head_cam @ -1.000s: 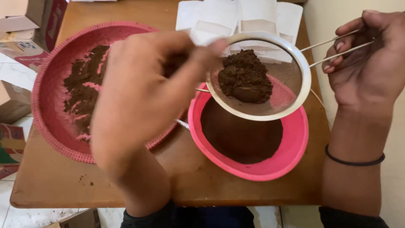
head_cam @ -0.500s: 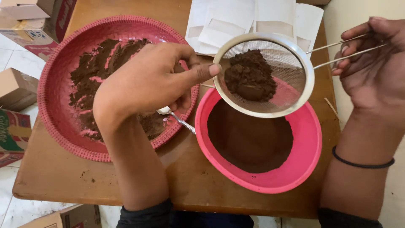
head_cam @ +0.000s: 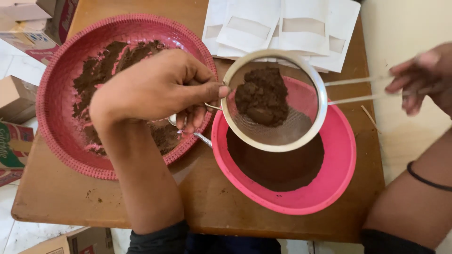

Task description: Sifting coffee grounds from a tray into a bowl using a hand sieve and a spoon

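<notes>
Wooden counter [head_cam: 56,197], cardboard boxes [head_cam: 19,99] on the floor at left, white pouches [head_cam: 282,28] at the far edge. Metal sieve [head_cam: 274,100] with a clump of brown powder [head_cam: 262,95] is held over the pink bowl [head_cam: 339,183] by the right hand [head_cam: 423,77], grip closed on the wire handle. Left hand [head_cam: 155,87] is clenched around a spoon [head_cam: 188,129], thumb touching the sieve rim, over the woven red tray [head_cam: 56,136]. Sieving is probably best done with the sieve kept level and centred above the bowl, tapped lightly so that nothing spills.
</notes>
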